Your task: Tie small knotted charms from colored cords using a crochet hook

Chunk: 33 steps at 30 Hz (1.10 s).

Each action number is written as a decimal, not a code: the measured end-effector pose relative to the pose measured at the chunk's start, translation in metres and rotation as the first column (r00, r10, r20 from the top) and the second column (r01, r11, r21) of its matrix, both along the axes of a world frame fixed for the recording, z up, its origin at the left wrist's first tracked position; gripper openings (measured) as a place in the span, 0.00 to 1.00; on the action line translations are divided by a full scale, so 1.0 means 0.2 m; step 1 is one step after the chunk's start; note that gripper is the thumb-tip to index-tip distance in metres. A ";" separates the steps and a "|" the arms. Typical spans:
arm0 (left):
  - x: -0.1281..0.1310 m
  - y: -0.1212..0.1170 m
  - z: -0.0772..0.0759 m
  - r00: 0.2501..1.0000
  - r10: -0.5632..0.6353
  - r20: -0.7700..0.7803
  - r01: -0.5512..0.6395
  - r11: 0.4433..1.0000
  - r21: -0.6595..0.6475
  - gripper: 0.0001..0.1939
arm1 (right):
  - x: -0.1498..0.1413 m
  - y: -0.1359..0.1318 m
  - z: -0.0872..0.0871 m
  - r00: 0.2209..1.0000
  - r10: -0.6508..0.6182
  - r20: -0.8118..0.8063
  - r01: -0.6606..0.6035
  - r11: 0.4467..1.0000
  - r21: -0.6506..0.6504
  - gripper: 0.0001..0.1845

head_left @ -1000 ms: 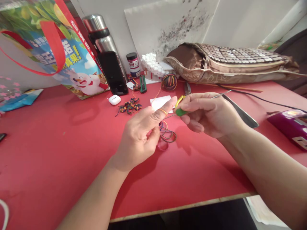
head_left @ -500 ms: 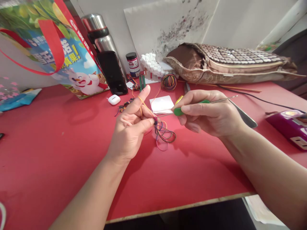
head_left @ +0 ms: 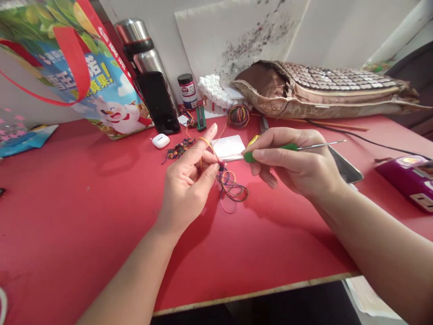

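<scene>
Entering from the near side, our forearms extend over the red surface [head_left: 101, 216]. Our left hand [head_left: 184, 180] pinches a small knotted piece [head_left: 221, 166] near the middle, its index finger raised with a yellow-orange strand [head_left: 210, 145] looped over it. Loose coloured loops [head_left: 237, 192] hang just below the pinch. Our right hand [head_left: 297, 158] grips a green-handled tool [head_left: 318, 145], whose metal shaft points right, away from the knot; we cannot tell the tip's shape.

We judge the step in hand to be holding the strand spread and the knot steady. A move with the tool at the knot would call for turning its tip left while maintaining the pinch and strand tension.

Beyond the hands lie folded white paper [head_left: 229, 146] and, left of it, a knotted multicolour piece [head_left: 179, 149] and a white case [head_left: 160, 141]. A purple power unit [head_left: 411, 180] sits at the right. Farther back are a cord ball [head_left: 238, 116], a black phone [head_left: 158, 104] leaning against a steel flask [head_left: 149, 58], a printed carrier bag [head_left: 115, 90] and a brown sequined item [head_left: 338, 92]. A pale wall [head_left: 338, 27] closes the far side.
</scene>
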State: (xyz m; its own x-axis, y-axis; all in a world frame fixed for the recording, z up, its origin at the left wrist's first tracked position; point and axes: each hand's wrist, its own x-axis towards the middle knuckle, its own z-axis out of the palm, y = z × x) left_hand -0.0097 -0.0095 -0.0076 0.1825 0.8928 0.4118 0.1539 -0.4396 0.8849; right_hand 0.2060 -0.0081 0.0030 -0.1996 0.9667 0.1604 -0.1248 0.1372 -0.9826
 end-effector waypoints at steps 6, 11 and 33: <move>0.01 0.00 0.01 0.999 0.050 0.013 -0.050 0.998 -0.032 0.24 | -0.02 -0.03 0.01 0.998 -0.051 0.041 0.046 0.993 0.112 0.06; 0.01 -0.01 0.01 0.997 0.078 -0.004 -0.078 0.997 -0.028 0.25 | -0.05 -0.07 0.02 0.966 -0.182 0.186 0.107 0.928 0.356 0.08; 0.00 -0.03 -0.01 0.991 -0.003 -0.133 0.027 0.983 0.181 0.29 | -0.02 0.00 0.04 0.996 -0.005 -0.094 -0.014 0.979 -0.204 0.08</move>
